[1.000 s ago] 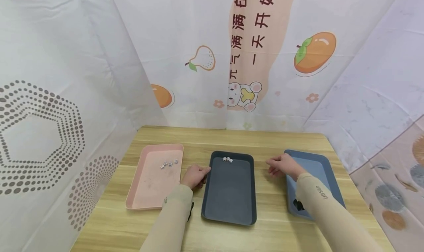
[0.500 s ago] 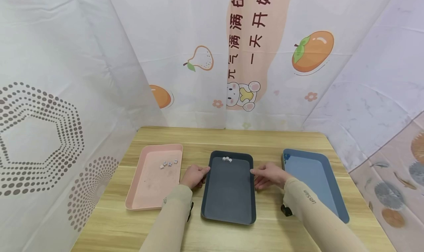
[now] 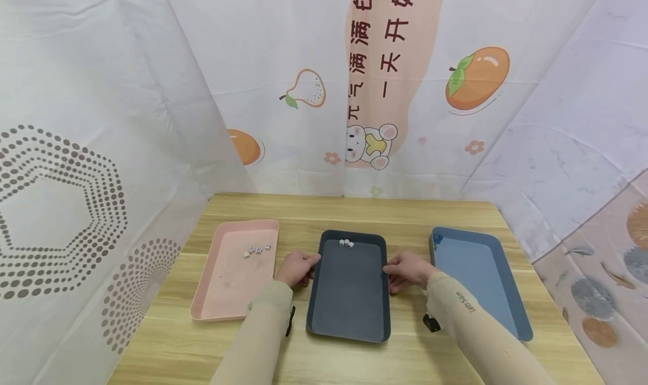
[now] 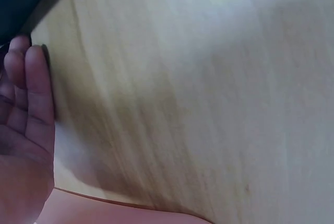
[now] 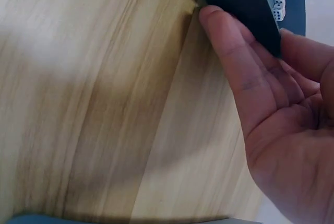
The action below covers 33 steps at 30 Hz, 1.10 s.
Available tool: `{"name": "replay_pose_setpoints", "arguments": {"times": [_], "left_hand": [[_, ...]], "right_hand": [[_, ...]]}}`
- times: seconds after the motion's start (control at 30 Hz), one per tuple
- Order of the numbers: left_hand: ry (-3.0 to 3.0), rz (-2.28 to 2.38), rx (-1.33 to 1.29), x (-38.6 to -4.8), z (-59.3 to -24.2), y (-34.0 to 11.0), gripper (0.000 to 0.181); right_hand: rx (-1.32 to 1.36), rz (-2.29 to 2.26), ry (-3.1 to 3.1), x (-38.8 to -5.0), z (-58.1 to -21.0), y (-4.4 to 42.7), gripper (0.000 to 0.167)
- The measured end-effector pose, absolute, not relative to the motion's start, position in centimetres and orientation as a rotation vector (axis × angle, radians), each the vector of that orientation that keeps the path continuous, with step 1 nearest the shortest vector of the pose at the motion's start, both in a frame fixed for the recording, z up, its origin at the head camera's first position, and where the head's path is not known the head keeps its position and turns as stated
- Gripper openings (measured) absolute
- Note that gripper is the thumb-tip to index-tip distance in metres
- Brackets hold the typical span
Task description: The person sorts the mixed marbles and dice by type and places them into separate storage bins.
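A dark grey-blue tray (image 3: 349,300) lies on the wooden table between both hands, with 3 white dice (image 3: 346,242) close together near its far edge. My left hand (image 3: 296,268) holds the tray's left rim, thumb on top; in the left wrist view that thumb is out of sight. On the opposite side my right hand (image 3: 411,269) pinches the right rim. The right wrist view shows its thumb inside the rim and the fingers (image 5: 229,46) against the outer wall.
To the left is a pink tray (image 3: 233,283) holding several white dice (image 3: 259,250). A blue tray (image 3: 476,267) stands on the right, with small darker blue things (image 3: 437,239) in its far left corner, too small to tell. A printed curtain (image 3: 283,165) hangs behind the table.
My right hand has moved left from beside the blue tray to the dark tray's right rim and taken hold of it. The left hand stays at the left rim.
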<state>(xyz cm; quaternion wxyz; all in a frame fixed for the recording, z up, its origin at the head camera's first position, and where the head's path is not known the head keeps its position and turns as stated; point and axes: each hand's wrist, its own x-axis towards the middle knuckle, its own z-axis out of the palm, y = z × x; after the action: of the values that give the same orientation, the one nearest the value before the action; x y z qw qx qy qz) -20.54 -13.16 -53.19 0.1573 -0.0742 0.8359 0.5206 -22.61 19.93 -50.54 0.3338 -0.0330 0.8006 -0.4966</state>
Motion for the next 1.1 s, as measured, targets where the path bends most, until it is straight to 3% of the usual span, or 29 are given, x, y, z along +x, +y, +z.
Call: {"name": "replay_pose_setpoints", "arguments": {"times": [0.2, 0.37, 0.63, 1.1], "left_hand": [[2.407, 1.538, -0.204, -21.2, -53.3, -13.0, 0.030], [2.623, 1.493, -0.169, -21.9, -52.2, -12.1, 0.035], [2.743, 1.502, -0.092, -23.2, -50.5, -9.6, 0.027], [2.709, 1.608, -0.219, -23.8, -51.2, -4.9, 0.025]], "right_hand": [[-0.091, -1.272, 2.106, -22.4, -50.2, 19.5, 0.024], [-0.084, -1.257, 2.119, -22.4, -50.2, 19.3, 0.024], [-0.061, -1.237, 2.125, -22.4, -49.9, 19.3, 0.023], [-0.040, -1.247, 2.124, -22.4, -49.9, 19.2, 0.023]]}}
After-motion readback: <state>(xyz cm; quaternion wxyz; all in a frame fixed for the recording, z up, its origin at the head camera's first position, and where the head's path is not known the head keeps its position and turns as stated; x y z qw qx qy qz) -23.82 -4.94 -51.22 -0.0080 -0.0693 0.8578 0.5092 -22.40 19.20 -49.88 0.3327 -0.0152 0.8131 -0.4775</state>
